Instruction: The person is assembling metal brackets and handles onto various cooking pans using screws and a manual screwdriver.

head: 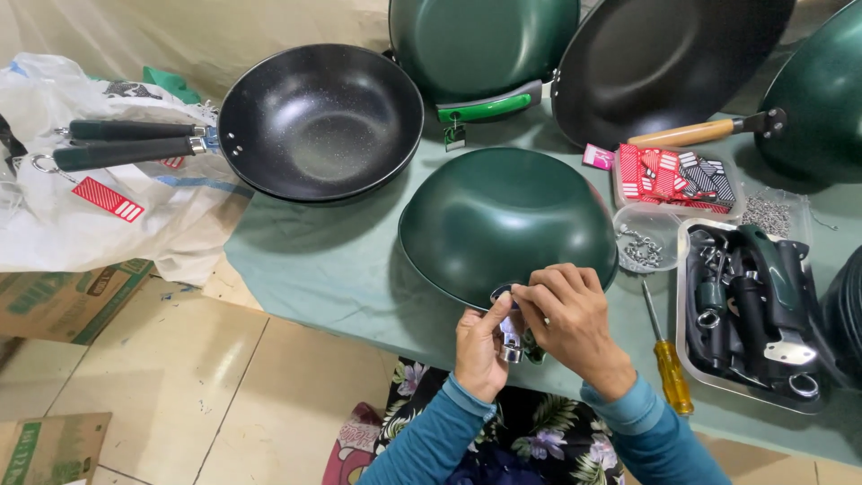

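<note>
— Fingers of both hands meet at the near rim of the overturned green pan (pixel 505 220)?

— Yes. Those of the left hand (pixel 479 346) are curled and pinch a small shiny metal bracket (pixel 509 346) from below; the right hand (pixel 567 314) bends over it, its fingertips pressed together on the same piece against the rim.

— And the pan itself?

— It lies bowl-down on the pale green tablecloth (pixel 332 260), a smooth, matte dark green dome, right in front of the person.

— What sits around it?

— To the left, a black wok (pixel 321 121) with a speckled non-stick inside and dark handles resting on a crumpled white plastic bag (pixel 108 216). Behind, more round pans stand tilted, one with a glossy green handle (pixel 489 106), one with a wooden handle (pixel 687 133). To the right, a clear plastic cup of small metal parts (pixel 643 241), a screwdriver with an amber handle (pixel 669 368), and a steel tray (pixel 752 310) full of dark handles.
</note>
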